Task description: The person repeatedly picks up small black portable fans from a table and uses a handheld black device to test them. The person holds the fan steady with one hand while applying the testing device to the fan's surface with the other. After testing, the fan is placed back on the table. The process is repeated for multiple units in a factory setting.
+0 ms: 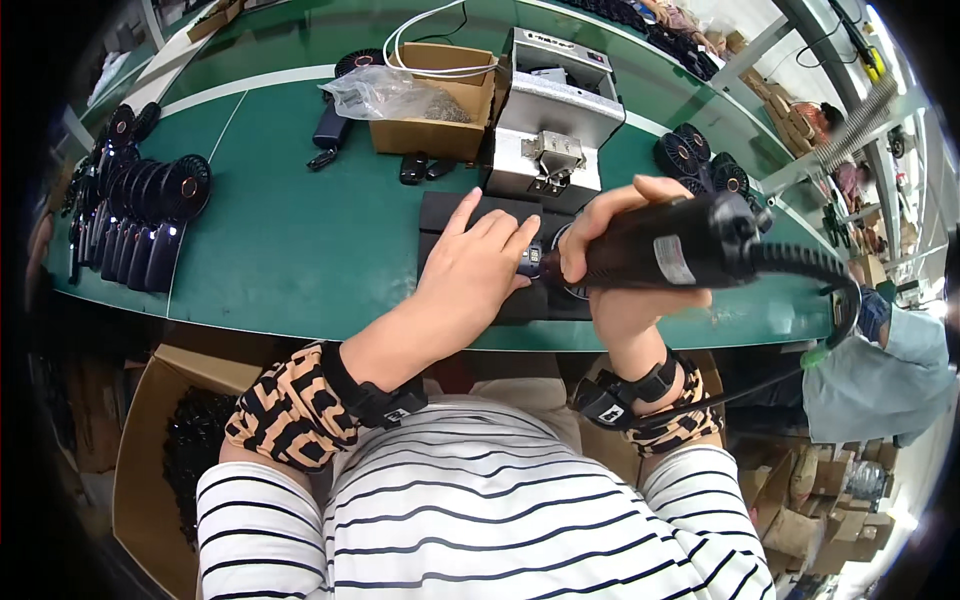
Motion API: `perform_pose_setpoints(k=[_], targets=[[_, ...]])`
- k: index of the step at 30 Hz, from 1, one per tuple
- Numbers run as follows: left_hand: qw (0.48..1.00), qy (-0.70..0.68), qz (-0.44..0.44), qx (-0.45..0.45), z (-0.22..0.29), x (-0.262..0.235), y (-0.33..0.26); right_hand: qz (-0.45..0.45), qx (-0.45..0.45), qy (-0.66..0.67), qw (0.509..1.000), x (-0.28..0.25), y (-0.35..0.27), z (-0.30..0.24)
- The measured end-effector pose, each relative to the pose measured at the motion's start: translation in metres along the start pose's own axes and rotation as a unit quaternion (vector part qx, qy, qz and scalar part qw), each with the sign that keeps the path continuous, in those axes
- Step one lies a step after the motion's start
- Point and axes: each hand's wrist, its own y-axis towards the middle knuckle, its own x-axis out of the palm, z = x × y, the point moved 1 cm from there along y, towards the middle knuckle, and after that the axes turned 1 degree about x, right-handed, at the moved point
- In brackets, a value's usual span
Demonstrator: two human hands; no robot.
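Observation:
A dark handheld fan (530, 258) lies on a black foam block (436, 212) at the bench's front edge, its small lit display facing up. Over its handle rests my left hand (478, 262), thumb on the near side and bent, parted fingers on the far side. My right hand (620, 225) is wrapped round a black electric screwdriver (668, 245), held level with its tip toward the fan beside my left fingers. The round grille of the fan is mostly covered by my right hand and the tool; the exact contact at the tip is hidden.
Behind the block stands a metal machine (560, 105), with a cardboard box (425, 135) holding small parts and a plastic bag beside it. Rows of fans (140, 205) stand left, more fans (690, 155) right. The screwdriver's cable (815, 262) runs right. Another person (880, 360) sits there.

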Motion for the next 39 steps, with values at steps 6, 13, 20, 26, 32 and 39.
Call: perform_pose_setpoints(k=[6, 13, 20, 26, 32, 39], targets=[[0.994, -0.054, -0.079, -0.060, -0.003, -0.023, 0.014, 0.074, -0.043, -0.012, 0.996, 0.005, 0.027, -0.051], [0.923, -0.336, 0.073, -0.174, -0.029, -0.042, -0.031, 0.087, -0.017, -0.052, 0.995, -0.016, 0.013, -0.041], [0.918, -0.305, 0.118, -0.225, -0.046, -0.050, -0.048, 0.096, 0.022, -0.063, 0.993, -0.006, 0.011, -0.033], [0.948, -0.142, 0.150, -0.242, -0.082, -0.071, -0.083, 0.114, 0.014, -0.042, 0.992, -0.005, 0.010, -0.029], [0.909, 0.183, 0.212, -0.310, -0.166, -0.131, -0.169, 0.115, -0.017, -0.046, 0.992, -0.018, 0.002, -0.024], [0.816, 0.403, 0.224, -0.349, -0.176, -0.164, -0.182, 0.122, 0.017, -0.064, 0.990, -0.015, 0.006, -0.024]])
